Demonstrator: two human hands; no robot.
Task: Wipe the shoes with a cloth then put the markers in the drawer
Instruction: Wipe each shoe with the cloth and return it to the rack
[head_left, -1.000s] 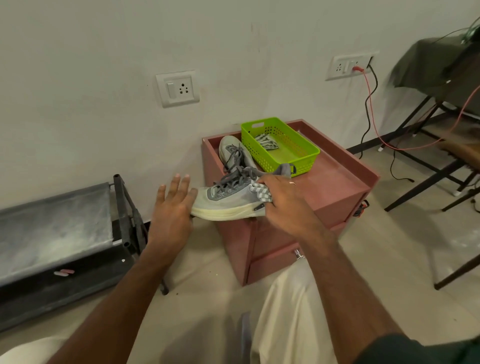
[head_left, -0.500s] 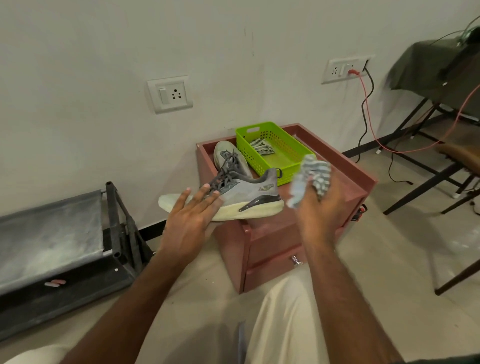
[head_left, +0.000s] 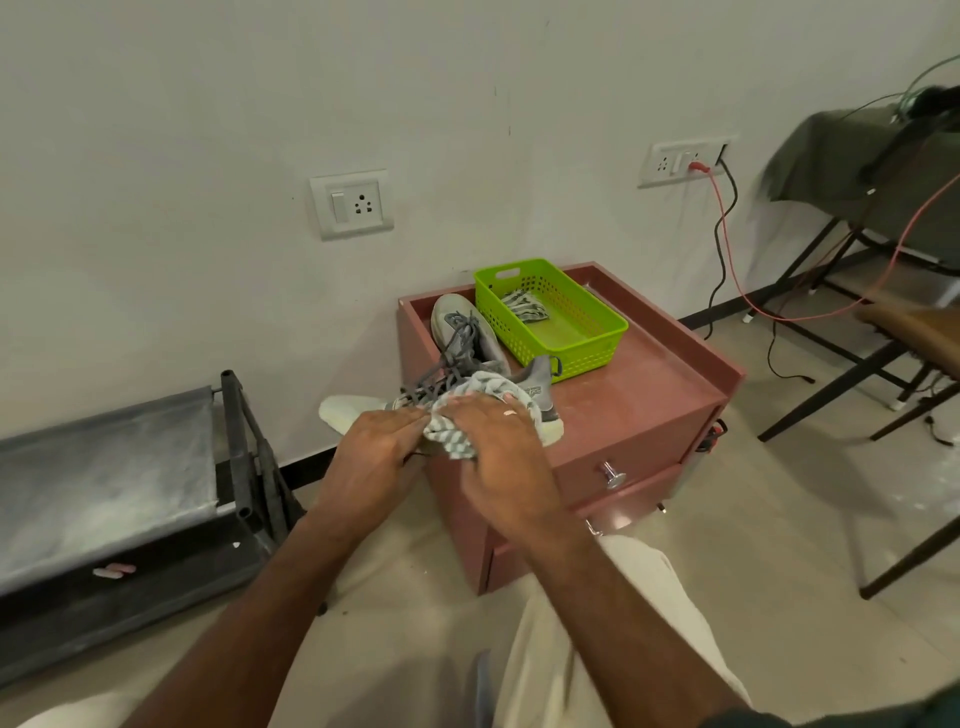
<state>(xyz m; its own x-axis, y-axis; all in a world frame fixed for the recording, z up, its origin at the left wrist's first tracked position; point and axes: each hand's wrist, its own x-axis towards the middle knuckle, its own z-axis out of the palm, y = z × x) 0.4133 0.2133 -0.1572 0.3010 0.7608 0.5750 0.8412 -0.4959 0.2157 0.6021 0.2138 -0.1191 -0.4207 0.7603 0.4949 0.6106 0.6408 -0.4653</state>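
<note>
A grey sneaker (head_left: 540, 387) with a pale sole lies along the front left edge of the red cabinet (head_left: 649, 384), its toe (head_left: 347, 410) overhanging to the left. My right hand (head_left: 498, 441) holds a grey-and-white striped cloth (head_left: 449, 439) and presses it onto the sneaker's upper. My left hand (head_left: 382, 441) rests flat on the sneaker's toe end, beside the cloth. A second grey sneaker (head_left: 460, 325) lies behind it by the wall. The top drawer is closed, with a metal knob (head_left: 614, 475). No markers can be made out.
A green plastic basket (head_left: 597, 312) holding another striped cloth (head_left: 524, 306) stands at the back of the cabinet top. A low black rack (head_left: 244, 447) is on the left. Chairs (head_left: 893, 332) and cables (head_left: 727, 249) fill the floor on the right.
My right hand came back from the right with the cloth and now presses it on the sneaker. The left hand has stayed on the toe end.
</note>
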